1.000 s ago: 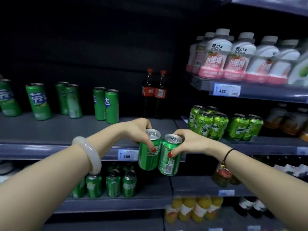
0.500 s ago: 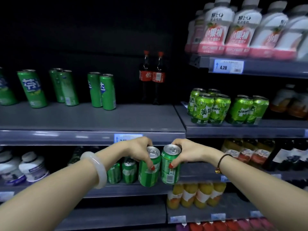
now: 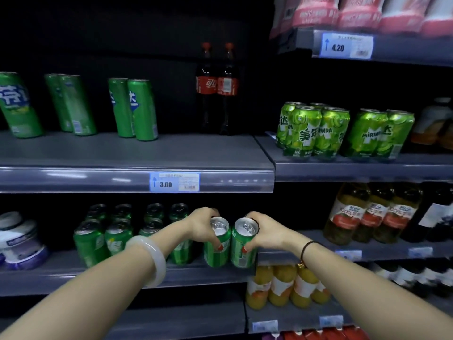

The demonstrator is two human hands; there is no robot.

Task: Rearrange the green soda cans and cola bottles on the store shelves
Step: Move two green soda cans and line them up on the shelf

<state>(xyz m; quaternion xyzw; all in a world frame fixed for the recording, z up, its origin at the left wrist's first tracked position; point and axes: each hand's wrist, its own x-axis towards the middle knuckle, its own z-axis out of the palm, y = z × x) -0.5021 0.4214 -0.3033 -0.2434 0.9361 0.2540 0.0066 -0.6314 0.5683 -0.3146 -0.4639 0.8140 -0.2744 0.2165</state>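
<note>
My left hand (image 3: 201, 227) grips a short green soda can (image 3: 216, 251) by its top. My right hand (image 3: 266, 233) grips a second green can (image 3: 241, 253) right beside it. Both cans stand upright at the right end of the lower left shelf (image 3: 73, 276), touching or just above it, next to several more short green cans (image 3: 117, 239). Two cola bottles (image 3: 217, 87) stand at the back of the shelf above (image 3: 98, 177), with tall slim green cans (image 3: 142, 109) to their left.
Light green cans (image 3: 313, 130) fill the right middle shelf. Juice bottles (image 3: 372, 214) and dark bottles stand to the right of my hands, orange bottles (image 3: 284, 288) below them. White tubs (image 3: 19, 239) sit at far left. Pink-labelled bottles (image 3: 355, 11) line the top right shelf.
Both hands moved down with their cans, from in front of the 3.00 shelf edge to the lower shelf. The view tilted downward too.
</note>
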